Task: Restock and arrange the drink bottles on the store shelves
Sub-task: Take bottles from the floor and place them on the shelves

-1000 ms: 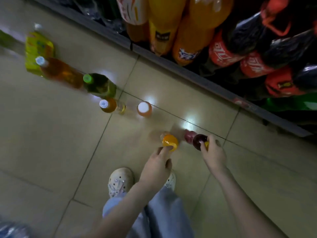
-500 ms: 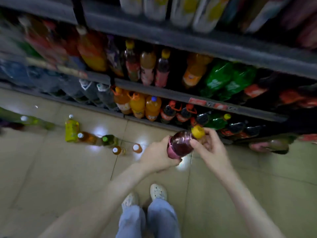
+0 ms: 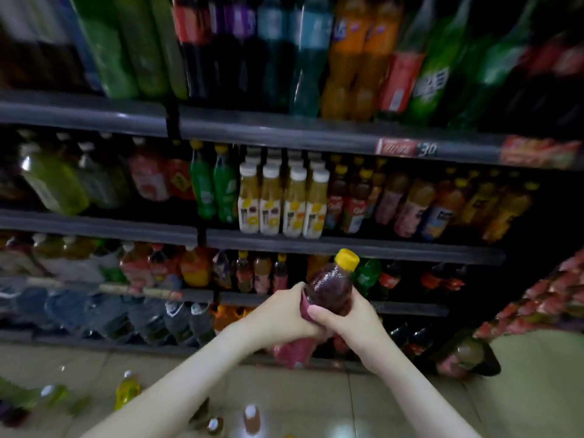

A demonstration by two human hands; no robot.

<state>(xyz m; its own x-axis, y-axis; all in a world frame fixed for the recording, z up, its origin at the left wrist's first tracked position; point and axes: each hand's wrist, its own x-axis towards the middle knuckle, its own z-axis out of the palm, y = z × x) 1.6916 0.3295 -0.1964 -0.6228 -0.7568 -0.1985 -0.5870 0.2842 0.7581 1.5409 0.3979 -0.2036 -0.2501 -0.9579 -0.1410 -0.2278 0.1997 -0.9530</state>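
Ahead of me the store shelves [image 3: 284,129] fill most of the view, stocked on every tier I can make out. Up top stand tall green bottles [image 3: 126,49] and tall orange bottles [image 3: 350,58], all smeared by blur. One tier down, a block of white-capped juice bottles [image 3: 281,200] stands upright in rows. Two green bottles [image 3: 215,188] are just to its left and amber yellow-capped bottles [image 3: 410,203] are to its right. A red price tag [image 3: 407,149] sits on the rail above them. The lower tiers are crowded as well, but too dim for me to name anything. Down on the tiled floor [image 3: 395,406] a yellow bottle [image 3: 126,388] stands near the shelf base. A few capped bottles [image 3: 251,418] show between my forearms at the bottom edge.

Both forearms reach forward and upward from the lower edge and converge in front of the lower tiers.

Between them the dark drink bottle [image 3: 330,287] is held in the air. It is tilted, with its yellow cap [image 3: 347,260] up and to the right and its pink labelled end showing below my hands. My left hand [image 3: 281,314] wraps the labelled middle from the left, fingers curled round it. My right hand [image 3: 350,320] grips the dark upper body from the right, thumb laid across the front. The two hands touch each other.
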